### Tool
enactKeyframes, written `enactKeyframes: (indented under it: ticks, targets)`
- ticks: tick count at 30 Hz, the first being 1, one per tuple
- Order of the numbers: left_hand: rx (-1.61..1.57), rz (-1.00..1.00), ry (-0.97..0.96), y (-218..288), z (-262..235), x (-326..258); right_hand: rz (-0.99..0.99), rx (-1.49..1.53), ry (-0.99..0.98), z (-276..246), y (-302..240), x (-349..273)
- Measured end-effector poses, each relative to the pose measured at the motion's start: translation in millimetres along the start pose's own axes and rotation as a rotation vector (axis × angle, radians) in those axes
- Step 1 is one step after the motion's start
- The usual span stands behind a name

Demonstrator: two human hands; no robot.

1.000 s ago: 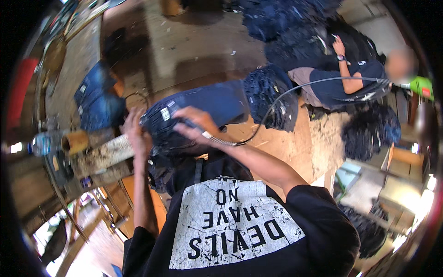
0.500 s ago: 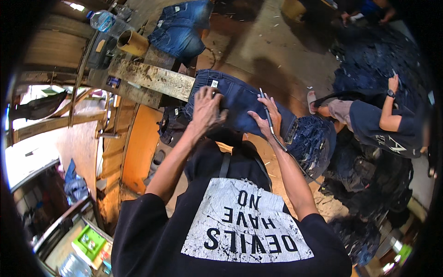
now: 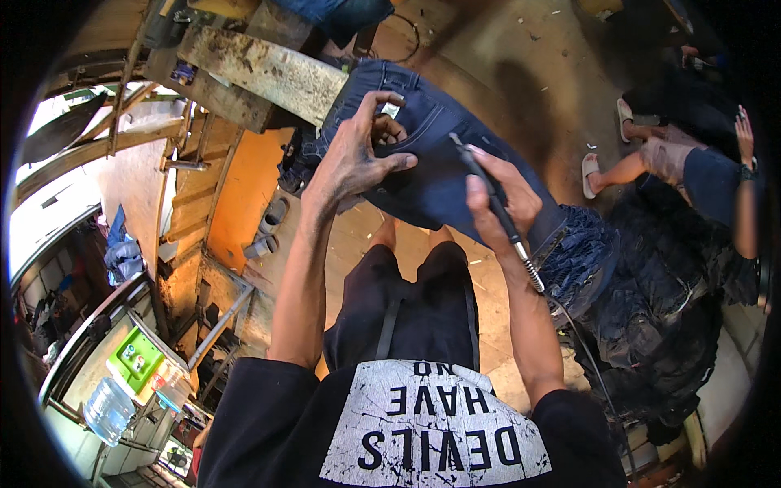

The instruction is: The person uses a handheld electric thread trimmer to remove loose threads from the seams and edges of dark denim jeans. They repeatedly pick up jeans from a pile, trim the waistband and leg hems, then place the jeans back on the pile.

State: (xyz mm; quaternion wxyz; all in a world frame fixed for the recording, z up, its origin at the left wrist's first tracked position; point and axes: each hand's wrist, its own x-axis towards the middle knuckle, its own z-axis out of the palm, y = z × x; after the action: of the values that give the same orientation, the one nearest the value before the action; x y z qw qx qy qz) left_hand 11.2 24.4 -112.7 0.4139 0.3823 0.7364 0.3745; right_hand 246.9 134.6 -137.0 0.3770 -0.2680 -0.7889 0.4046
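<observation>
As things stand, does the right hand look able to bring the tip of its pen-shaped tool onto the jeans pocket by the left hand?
Probably yes. The right hand holds the tool just above the jeans, and nothing lies between its tip and the pocket beside the left hand.

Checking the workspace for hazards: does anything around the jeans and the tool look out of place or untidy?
Mostly orderly. The jeans lie flat under both hands. Only the tool's cable trails loose down past the heap of denim on the floor.
</observation>
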Motion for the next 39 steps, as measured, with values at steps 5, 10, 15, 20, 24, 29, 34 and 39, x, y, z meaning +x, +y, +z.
enactKeyframes:
  ticks: [5,10,15,20,24,29,34,39]
  targets:
    - [0.026,0.121,-0.013,-13.1,-5.9,1.7,-0.232,0.061,-0.110,47.5,6.9,7.4]
    - [-0.092,0.155,0.042,-30.0,0.0,-1.9,-0.256,0.043,-0.163,52.0,14.6,3.1]
    - [-0.046,0.173,0.078,-31.5,3.4,-2.6,-0.248,0.015,-0.209,53.7,14.8,3.1]
    - [-0.241,0.061,-0.009,-24.8,-2.9,-4.2,-0.256,0.020,-0.193,55.8,13.7,5.0]
    - [-0.233,0.041,-0.060,-28.3,-3.5,0.0,-0.231,0.004,-0.208,52.3,12.3,4.4]
    - [-0.231,0.079,-0.001,-34.6,0.4,0.3,-0.253,0.016,-0.172,54.2,13.4,4.1]
    - [-0.213,0.026,0.031,-30.7,2.5,-0.2,-0.229,0.009,-0.180,52.1,14.4,3.1]
    - [-0.180,-0.031,0.058,-19.3,3.1,-2.5,-0.214,0.007,-0.156,52.1,16.6,0.8]
